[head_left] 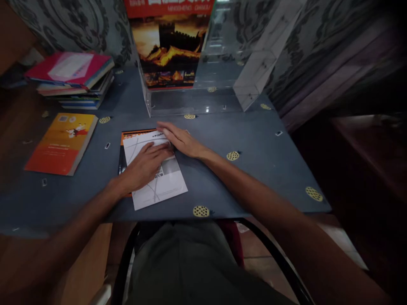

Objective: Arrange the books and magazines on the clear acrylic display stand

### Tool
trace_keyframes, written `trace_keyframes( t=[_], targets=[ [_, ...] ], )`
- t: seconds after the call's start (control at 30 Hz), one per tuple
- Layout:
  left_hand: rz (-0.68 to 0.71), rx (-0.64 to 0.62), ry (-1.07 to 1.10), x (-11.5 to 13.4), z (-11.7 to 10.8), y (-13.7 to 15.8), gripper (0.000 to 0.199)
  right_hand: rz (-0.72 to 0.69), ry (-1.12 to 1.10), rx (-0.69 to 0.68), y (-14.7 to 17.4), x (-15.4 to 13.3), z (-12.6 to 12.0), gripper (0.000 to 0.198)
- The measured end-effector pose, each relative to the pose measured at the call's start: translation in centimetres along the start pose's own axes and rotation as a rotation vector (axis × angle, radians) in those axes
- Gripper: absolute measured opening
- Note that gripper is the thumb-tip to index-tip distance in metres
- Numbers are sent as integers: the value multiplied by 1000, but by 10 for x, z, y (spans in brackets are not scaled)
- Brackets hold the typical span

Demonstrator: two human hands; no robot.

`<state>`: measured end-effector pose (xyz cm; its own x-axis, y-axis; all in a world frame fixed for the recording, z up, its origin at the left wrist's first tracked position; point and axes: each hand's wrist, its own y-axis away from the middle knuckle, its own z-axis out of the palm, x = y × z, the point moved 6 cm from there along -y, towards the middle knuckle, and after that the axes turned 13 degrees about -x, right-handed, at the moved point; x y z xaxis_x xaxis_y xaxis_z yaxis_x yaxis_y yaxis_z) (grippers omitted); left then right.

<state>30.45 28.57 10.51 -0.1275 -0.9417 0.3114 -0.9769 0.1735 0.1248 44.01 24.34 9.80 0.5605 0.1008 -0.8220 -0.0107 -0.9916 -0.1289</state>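
A white booklet (173, 183) with thin grey lines and a grey picture block lies tilted on the desk. Under it, a book with a black and orange cover (122, 154) shows along the left and top edges. My left hand (144, 167) rests flat on the booklet, its fingers stretched towards the right. At the booklet's upper right corner lies my right hand (181, 140), fingers extended over the top edge and close to the left fingertips. The booklet's middle is partly hidden by both hands.
A clear acrylic stand (206, 101) at the back holds a magazine with a castle picture (171, 46). To the left are an orange book (62, 144) and a stack of books (73, 80) with a pink one on top. A pineapple-patterned blue cloth (254, 178) covers the desk.
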Motion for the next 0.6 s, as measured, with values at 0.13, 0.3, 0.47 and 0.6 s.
trace_keyframes(
  t=[0.13, 0.3, 0.47, 0.6],
  targets=[
    [185, -91, 36, 40, 17, 15, 62, -13, 28, -11, 0, 0, 0, 52],
    [297, -145, 141, 71, 24, 33, 59, -1, 88, -22, -2, -1, 3, 52],
    [262, -107, 203, 55, 17, 35, 54, -8, 216, -29, -2, 4, 9, 52],
    [-24, 99, 115, -12, 1, 42, 45, -14, 327, -45, 2, 8, 15, 54]
  ],
)
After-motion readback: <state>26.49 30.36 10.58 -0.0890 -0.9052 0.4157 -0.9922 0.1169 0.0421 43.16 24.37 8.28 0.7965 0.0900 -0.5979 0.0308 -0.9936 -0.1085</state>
